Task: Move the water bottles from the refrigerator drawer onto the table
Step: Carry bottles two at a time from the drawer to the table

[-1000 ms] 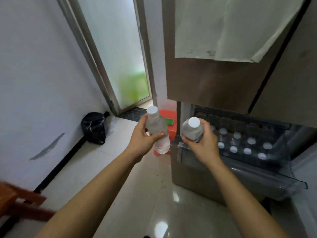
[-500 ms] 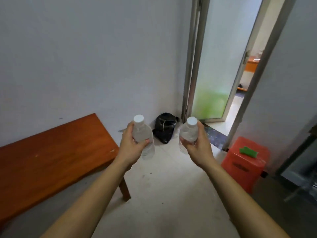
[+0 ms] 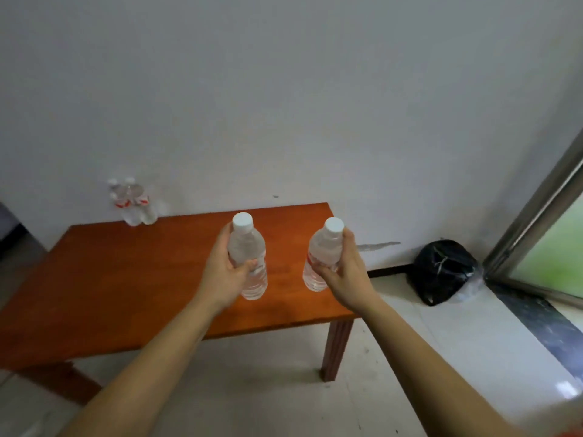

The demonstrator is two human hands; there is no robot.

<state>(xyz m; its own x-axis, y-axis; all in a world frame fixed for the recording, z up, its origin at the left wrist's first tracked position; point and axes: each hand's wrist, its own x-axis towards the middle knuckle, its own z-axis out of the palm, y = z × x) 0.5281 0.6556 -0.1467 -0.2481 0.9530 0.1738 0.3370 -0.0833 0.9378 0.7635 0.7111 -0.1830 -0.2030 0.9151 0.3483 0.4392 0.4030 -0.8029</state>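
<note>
Left hand (image 3: 225,272) gripped one water bottle (image 3: 247,257); right hand (image 3: 345,272) gripped another bottle (image 3: 321,257) — both upright above the table (image 3: 126,279).

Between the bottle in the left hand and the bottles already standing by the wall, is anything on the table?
No. In the head view, only bare table lies between the left-hand bottle and the standing bottles.

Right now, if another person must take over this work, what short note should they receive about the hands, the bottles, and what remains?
Left hand: holds one water bottle upright, above the wooden table.
Right hand: holds a second bottle, tilted slightly, above the table's right end.
Done: a small group of bottles already stands at the table's far edge by the wall.
Left: set both held bottles down on the table. The refrigerator drawer is not in view, so go back and check whether more remain.
</note>
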